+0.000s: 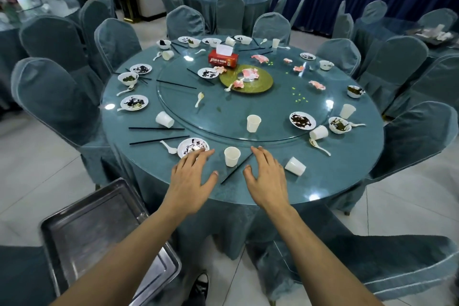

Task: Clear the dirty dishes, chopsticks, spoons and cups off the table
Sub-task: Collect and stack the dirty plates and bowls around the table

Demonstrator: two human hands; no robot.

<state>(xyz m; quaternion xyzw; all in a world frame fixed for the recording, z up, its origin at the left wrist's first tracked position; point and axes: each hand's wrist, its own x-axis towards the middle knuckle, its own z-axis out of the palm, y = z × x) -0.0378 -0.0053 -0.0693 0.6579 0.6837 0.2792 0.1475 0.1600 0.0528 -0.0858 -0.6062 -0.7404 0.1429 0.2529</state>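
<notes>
Banquet room, with blue-covered chairs ringing a round glass-topped counter strewn with dirty ware. Both my grips are released and hold nothing. The left grip lies spread, its fingertips at the near rim of a sauce-smeared plate; I can't tell if they touch. The right grip hovers with its fingers loosely bent.

An upright cup stands between the two grips. A black chopstick slants from beside it toward the right grip's thumb. Just outside the right grip, a tipped cup lies on its side. A steel tray sits behind my left forearm, below the counter's edge.

My worries:
- The plate's sauce looks wet, so a tilted lift could drip it onto the glass or my wrist.
- A careless sweep inward by either grip would topple the light cup.
- The chopstick lies flat on slick glass, and a poor pinch may send it skating off the near edge.
- The tipped cup could roll if nudged.
- The tray sits low, so a drop rather than a placement may chip the plate.
</notes>
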